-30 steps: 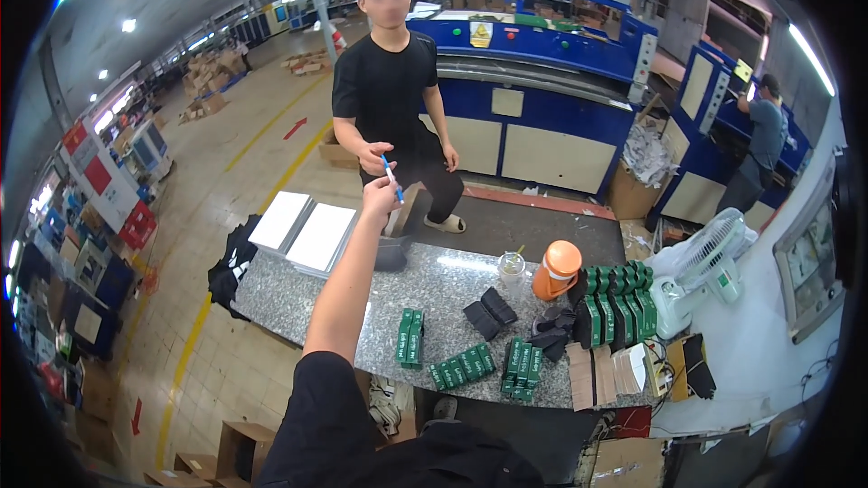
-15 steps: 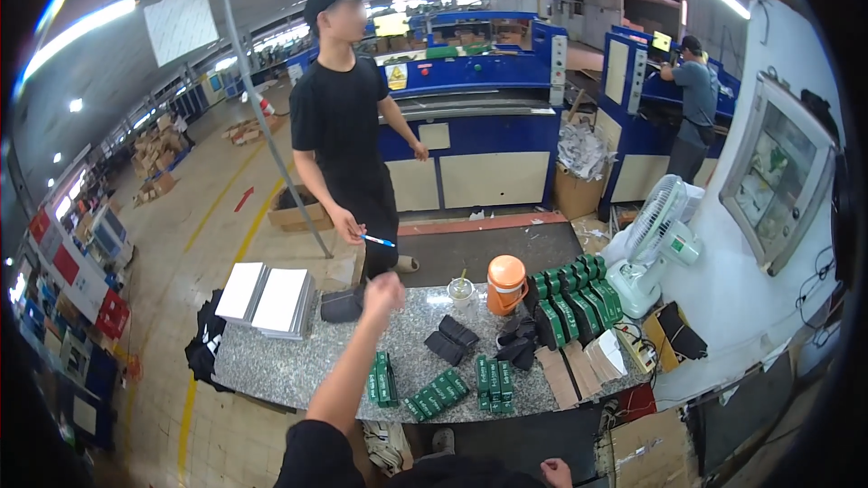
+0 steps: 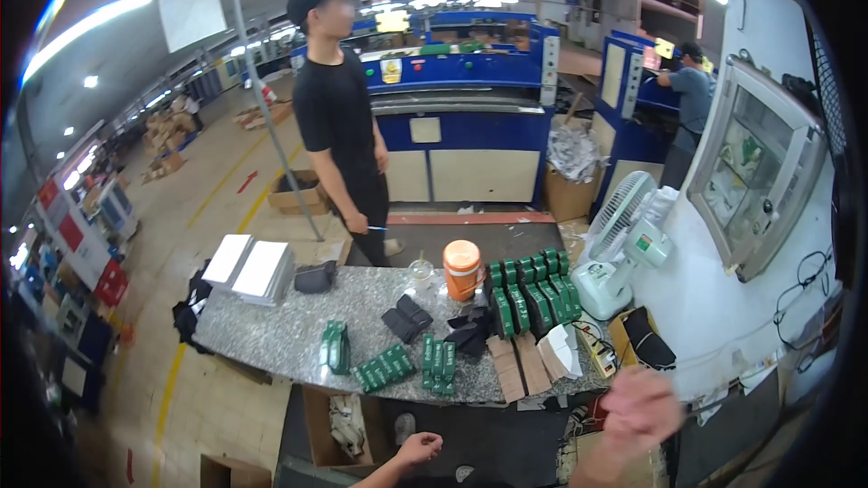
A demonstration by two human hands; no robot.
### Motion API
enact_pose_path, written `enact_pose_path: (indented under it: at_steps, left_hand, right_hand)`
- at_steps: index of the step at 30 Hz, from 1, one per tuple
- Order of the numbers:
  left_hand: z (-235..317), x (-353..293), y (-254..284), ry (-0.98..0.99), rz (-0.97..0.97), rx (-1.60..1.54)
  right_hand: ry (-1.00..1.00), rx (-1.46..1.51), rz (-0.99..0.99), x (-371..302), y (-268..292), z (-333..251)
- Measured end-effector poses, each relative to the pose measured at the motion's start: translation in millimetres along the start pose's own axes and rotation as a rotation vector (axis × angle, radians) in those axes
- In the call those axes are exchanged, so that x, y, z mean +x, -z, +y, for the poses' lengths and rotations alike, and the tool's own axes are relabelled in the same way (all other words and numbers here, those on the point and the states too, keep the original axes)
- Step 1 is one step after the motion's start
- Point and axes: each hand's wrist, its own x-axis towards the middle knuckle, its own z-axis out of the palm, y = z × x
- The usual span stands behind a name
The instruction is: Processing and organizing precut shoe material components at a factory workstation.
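- The left hand [image 3: 423, 448] is half open, fingers loosely curled, apparently holding nothing, near the front edge of the desk [image 3: 280, 334].
- The right hand [image 3: 640, 411] is raised and blurred; its fingers look folded inward, though I cannot tell whether they hold anything.
- Ahead of the left hand, on the desk, stand three upright green packs [image 3: 438, 363]; a slanted green row [image 3: 385, 368] lies just to their left.
- Left of that hand, below the desktop, is an open carton [image 3: 316, 420].
- Ahead and left of the right hand are a power strip [image 3: 598, 352] and white sheets [image 3: 561, 352].
- Well beyond both hands, a co-worker [image 3: 339, 117] holds a blue pen [image 3: 378, 229].
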Motion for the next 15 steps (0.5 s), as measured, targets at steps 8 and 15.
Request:
enact_pose_path:
  at_steps: [8,15]
  left_hand:
    - [-72,-137,-15,-0.127,0.586,-0.403]
    - [-188,-226,-99,-0.017,0.932,-0.688]
  right_hand:
    - [0.155,0.683,-0.279,132,-58,-108]
    - [0.212,1.044,-0.319,100,-89,-186]
